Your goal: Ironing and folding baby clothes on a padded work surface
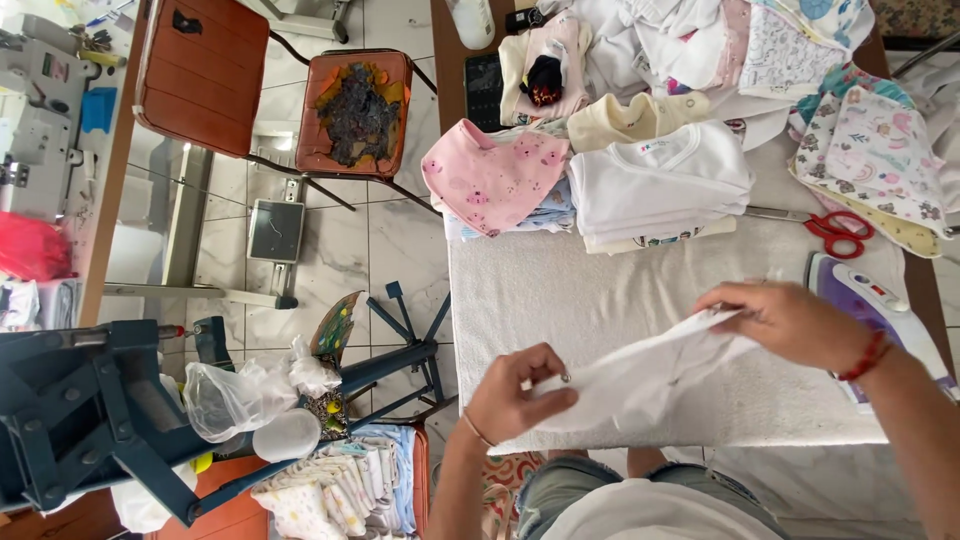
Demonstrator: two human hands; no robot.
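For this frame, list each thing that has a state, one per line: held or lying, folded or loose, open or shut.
white garment: unfolded, held over the padded table by both hands
left hand: pinching the garment's edge
right hand: gripping its other end
white folded stack: folded, lying
pink bib: lying on a pile
red scissors: lying, blades shut
purple iron: lying at the table edge, unheld

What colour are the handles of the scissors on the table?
Red. The metal scissors' looped plastic handles show best in the head view, beside the purple-and-white steam iron.
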